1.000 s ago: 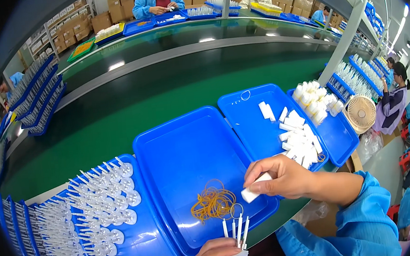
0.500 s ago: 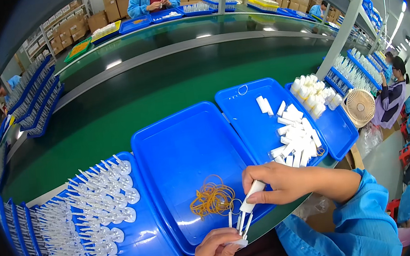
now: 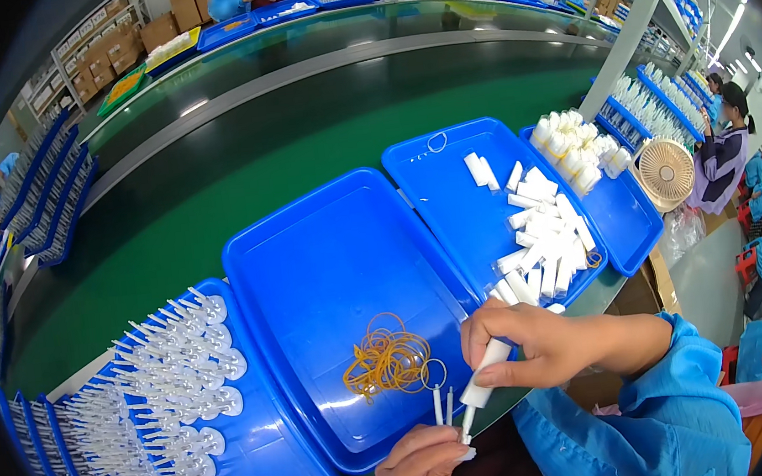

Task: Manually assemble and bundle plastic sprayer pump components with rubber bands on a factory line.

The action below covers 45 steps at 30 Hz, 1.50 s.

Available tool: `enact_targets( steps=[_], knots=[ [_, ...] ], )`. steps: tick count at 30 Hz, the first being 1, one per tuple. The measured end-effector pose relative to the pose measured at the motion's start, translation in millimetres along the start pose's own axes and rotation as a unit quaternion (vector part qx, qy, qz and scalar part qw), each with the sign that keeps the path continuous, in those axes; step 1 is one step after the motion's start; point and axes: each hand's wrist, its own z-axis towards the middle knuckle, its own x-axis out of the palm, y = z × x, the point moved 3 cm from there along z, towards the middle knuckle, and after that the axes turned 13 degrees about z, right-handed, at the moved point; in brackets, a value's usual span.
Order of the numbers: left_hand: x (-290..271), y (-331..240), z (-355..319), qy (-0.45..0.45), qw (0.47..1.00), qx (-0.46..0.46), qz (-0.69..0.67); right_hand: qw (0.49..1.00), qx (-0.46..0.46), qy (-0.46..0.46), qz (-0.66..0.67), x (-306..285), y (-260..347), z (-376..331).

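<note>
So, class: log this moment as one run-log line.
left hand: holds thin white sticks | right hand: grips white plastic tube | over blue plastic tray

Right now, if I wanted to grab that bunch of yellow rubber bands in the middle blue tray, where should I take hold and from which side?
Pinch the dense centre of the yellow rubber bands from straight above. They lie flat in a loose tangle on the floor of the middle blue tray, so no edge offers a grip. The space above is open; the right hand and left hand sit nearer the tray's front rim.
</note>
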Motion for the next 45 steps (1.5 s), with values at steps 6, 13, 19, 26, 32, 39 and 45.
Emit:
enact_targets(
  steps=[6, 13, 19, 26, 32, 39, 45],
  knots=[
    [6, 5, -2, -0.035, 0.999, -0.003, -0.026, 0.995, -0.007, 0.048, 0.082, 8, -3, 2],
    [14, 19, -15, 0.024, 0.988, -0.058, -0.142, 0.994, -0.014, 0.079, 0.076, 34, -5, -7],
    [14, 26, -22, -0.001, 0.956, -0.162, -0.246, 0.988, -0.021, -0.112, -0.106, -33, -9, 31],
    [9, 15, -25, -0.082, 0.93, -0.196, -0.3, 0.796, 0.232, -0.229, -0.51, -185, -88, 76],
    [-1, 19, -32, -0.128, 0.92, -0.221, -0.299, 0.788, 0.232, -0.253, -0.511, -193, -109, 82],
    [0, 19, -31, -0.123, 0.929, -0.227, -0.265, 0.771, 0.322, -0.184, -0.518, -224, -121, 71],
    [-1, 19, -27, -0.149, 0.933, -0.191, -0.265, 0.76, 0.272, -0.221, -0.547, -178, -79, 76]
  ],
)
